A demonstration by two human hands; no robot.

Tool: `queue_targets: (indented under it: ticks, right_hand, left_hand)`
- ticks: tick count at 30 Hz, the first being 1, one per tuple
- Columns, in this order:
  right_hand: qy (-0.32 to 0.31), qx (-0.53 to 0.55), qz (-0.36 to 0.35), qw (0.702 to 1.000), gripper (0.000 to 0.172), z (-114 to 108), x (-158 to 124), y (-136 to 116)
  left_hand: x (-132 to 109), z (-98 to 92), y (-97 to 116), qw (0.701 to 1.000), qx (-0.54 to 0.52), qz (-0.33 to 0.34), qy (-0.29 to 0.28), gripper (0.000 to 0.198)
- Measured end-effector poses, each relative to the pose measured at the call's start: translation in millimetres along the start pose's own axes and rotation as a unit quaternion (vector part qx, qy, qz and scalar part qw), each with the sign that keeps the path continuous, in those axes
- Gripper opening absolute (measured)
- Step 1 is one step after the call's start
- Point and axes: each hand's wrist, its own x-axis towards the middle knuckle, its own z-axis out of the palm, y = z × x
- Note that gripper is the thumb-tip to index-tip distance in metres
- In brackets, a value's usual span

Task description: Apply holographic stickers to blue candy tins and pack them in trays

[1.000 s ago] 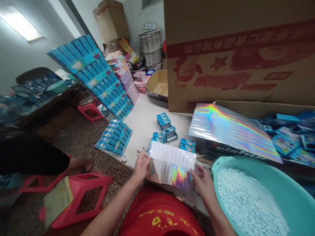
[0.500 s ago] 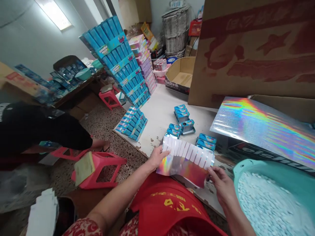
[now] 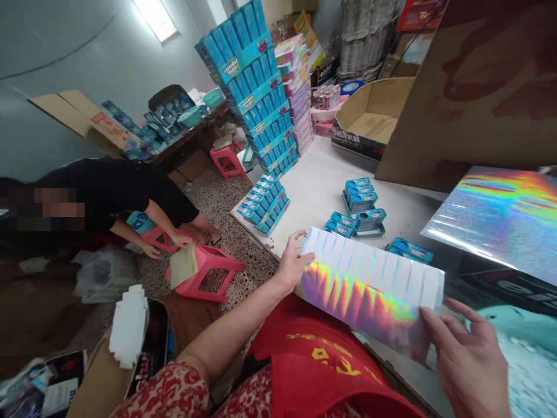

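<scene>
A shiny holographic sheet (image 3: 365, 290) with a row of white strips along its far half is stretched between my two hands, above the near edge of the table. Its left end is gripped by my left hand (image 3: 293, 264), thumb on top. My right hand (image 3: 465, 348) pinches the right end, thumb over the surface. Just beyond the sheet stand small blue tins (image 3: 360, 194) in groups, one tin (image 3: 369, 217) resting on a tray. More blue tins (image 3: 409, 249) are partly hidden behind the sheet.
A tall stack of blue display boxes (image 3: 256, 87) stands at the table's far left, beside a smaller blue box (image 3: 265, 203). Another holographic sheet (image 3: 500, 220) lies at right, above a teal basin (image 3: 500, 316) of white pieces. At left a person (image 3: 117, 186) bends over a pink stool (image 3: 213, 267).
My view has turned left. The sheet is now spread wider and flatter, my hands farther apart. The person at left has come more into view, reaching to the pink stool.
</scene>
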Motion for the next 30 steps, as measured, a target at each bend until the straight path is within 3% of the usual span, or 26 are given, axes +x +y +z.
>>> queue_targets:
  ticks: [4, 7, 12, 17, 24, 30]
  right_hand:
    - [0.014, -0.018, -0.022, 0.999, 0.049, -8.1, -5.1, -0.6]
    - [0.009, -0.057, -0.025, 0.998, 0.051, -12.0, -6.6, -3.8]
    - [-0.057, -0.01, -0.004, 0.998, 0.053, -12.8, -9.4, -10.6]
    - [-0.038, 0.024, -0.009, 0.999, 0.048, -9.6, -7.4, -16.1]
    - [-0.08, -0.013, -0.016, 0.997, 0.056, -5.6, -7.0, -23.1]
    - [-0.096, -0.065, -0.02, 0.993, 0.055, -9.7, -7.0, -27.5]
  left_hand:
    - [-9.7, -2.5, 8.2, 0.998, 0.012, -0.057, -0.039, 0.053]
    - [-13.8, -4.9, 12.6, 0.989, 0.06, -0.097, -0.093, 0.055]
    - [-3.5, -13.0, 13.8, 0.986, 0.119, -0.089, -0.07, 0.048]
    - [12.8, -12.3, 17.5, 0.988, 0.096, -0.101, -0.067, 0.05]
    - [17.2, -3.9, 34.9, 0.975, 0.167, -0.079, -0.125, 0.049]
    - [23.6, 0.2, 41.1, 0.963, 0.236, -0.066, -0.111, 0.04]
